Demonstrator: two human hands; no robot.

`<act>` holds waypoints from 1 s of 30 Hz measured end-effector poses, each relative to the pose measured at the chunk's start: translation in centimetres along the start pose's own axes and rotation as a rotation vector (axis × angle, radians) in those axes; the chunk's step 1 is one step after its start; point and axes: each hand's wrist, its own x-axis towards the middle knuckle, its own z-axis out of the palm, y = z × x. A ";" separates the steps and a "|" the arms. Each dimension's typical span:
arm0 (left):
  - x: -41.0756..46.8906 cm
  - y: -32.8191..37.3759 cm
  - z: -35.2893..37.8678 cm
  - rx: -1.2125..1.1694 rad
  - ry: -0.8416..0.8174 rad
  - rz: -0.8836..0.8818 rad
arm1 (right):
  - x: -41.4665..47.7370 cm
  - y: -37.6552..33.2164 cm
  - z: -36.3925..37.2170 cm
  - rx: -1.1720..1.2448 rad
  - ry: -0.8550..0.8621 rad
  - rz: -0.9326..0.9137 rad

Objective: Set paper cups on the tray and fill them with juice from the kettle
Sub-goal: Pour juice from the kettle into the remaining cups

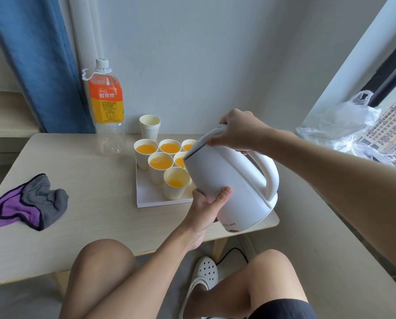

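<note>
- Clearly, my right hand (236,132) gripped the white kettle (231,180) near its lid; my left hand (207,204) clasped its smooth body.
- Flimsy nearest paper cup (176,183) looked tippable.

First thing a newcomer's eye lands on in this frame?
The white kettle, tilted in mid-frame, pours a thin orange stream into the nearest paper cup on the white tray. The right hand grips its top, and the left hand steadies its lower body. Behind it sit more juice-filled cups, with a nearly empty orange juice bottle at the table's far edge.
</note>
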 end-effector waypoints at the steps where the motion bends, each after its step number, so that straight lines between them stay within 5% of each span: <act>1: 0.0 0.0 -0.1 -0.003 -0.001 -0.002 | 0.0 0.0 0.1 0.003 0.000 0.000; 30: -0.4 0.3 0.3 -0.011 0.003 -0.002 | 0.2 -0.1 0.2 -0.024 -0.007 -0.015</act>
